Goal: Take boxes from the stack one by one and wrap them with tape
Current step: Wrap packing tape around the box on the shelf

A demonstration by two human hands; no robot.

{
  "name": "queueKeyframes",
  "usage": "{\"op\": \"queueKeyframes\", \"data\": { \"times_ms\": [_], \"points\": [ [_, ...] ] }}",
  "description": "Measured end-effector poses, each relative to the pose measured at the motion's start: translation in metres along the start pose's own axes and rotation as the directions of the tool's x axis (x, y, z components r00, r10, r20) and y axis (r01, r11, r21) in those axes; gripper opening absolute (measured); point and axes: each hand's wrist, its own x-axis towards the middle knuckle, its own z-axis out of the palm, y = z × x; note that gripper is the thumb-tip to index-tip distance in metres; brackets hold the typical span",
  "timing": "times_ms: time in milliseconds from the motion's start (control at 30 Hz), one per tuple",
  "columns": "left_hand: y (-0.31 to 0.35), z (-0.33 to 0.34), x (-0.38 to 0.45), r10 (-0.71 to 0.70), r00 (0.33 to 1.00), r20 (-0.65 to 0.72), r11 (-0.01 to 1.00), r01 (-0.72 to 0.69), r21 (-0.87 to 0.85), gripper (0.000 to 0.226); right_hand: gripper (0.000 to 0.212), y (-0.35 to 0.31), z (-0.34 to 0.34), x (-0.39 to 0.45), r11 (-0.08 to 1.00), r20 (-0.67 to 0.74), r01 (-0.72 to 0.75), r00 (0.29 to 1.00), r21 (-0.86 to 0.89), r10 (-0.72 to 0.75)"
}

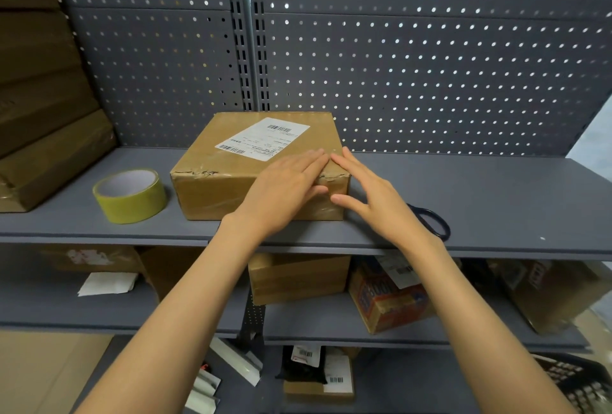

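Observation:
A brown cardboard box (231, 162) with a white shipping label lies on the grey shelf (496, 201), shiny tape across its top and front. My left hand (284, 191) lies flat over the box's near right corner, fingers straight. My right hand (367, 195) presses the same corner from the right, fingers straight on the top edge and thumb against the side. A roll of yellowish tape (130, 195) stands on the shelf to the left of the box. A stack of brown boxes (43, 122) leans at the far left.
Black-handled scissors (433, 221) lie on the shelf behind my right wrist. A perforated grey back panel (430, 66) closes the shelf. Lower shelves hold more cardboard boxes (298, 278), an orange box (387, 301), papers and small parcels.

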Motion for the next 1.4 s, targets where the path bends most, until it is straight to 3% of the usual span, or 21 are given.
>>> {"op": "queueKeyframes", "data": {
  "times_ms": [300, 467, 700, 833, 1100, 1233, 1400],
  "points": [
    [-0.001, 0.002, -0.003, 0.041, 0.998, 0.045, 0.995, -0.045, 0.085, 0.076, 0.085, -0.001, 0.0, -0.001, 0.969, 0.034, -0.032, 0.999, -0.244, 0.041],
    [0.003, -0.004, 0.003, -0.011, 1.0, 0.017, 0.999, 0.011, -0.032, 0.073, 0.088, -0.006, -0.005, 0.0, 0.982, 0.054, -0.07, 0.995, -0.176, 0.08],
    [0.007, 0.006, -0.002, -0.046, 0.994, -0.097, 0.999, 0.048, 0.015, 0.074, 0.081, -0.006, -0.01, 0.002, 0.943, 0.05, -0.033, 0.997, -0.332, 0.052],
    [0.009, 0.003, -0.003, -0.045, 0.995, -0.092, 0.997, 0.051, 0.06, 0.088, 0.083, -0.006, -0.013, 0.003, 0.943, 0.064, -0.034, 0.996, -0.332, 0.059],
    [0.011, 0.002, -0.003, -0.07, 0.992, -0.108, 0.997, 0.071, 0.014, 0.082, 0.087, -0.009, -0.016, 0.002, 0.953, 0.119, -0.049, 0.989, -0.3, 0.088],
    [0.013, 0.003, -0.002, -0.064, 0.995, -0.079, 0.997, 0.068, 0.046, 0.094, 0.074, -0.025, -0.006, 0.004, 0.986, 0.079, -0.022, 0.996, -0.167, 0.036],
    [0.013, 0.008, -0.002, -0.105, 0.988, -0.11, 0.994, 0.108, 0.018, 0.102, 0.053, -0.036, 0.014, 0.008, 0.915, 0.0, 0.039, 0.999, -0.402, -0.043]
  ]
}}
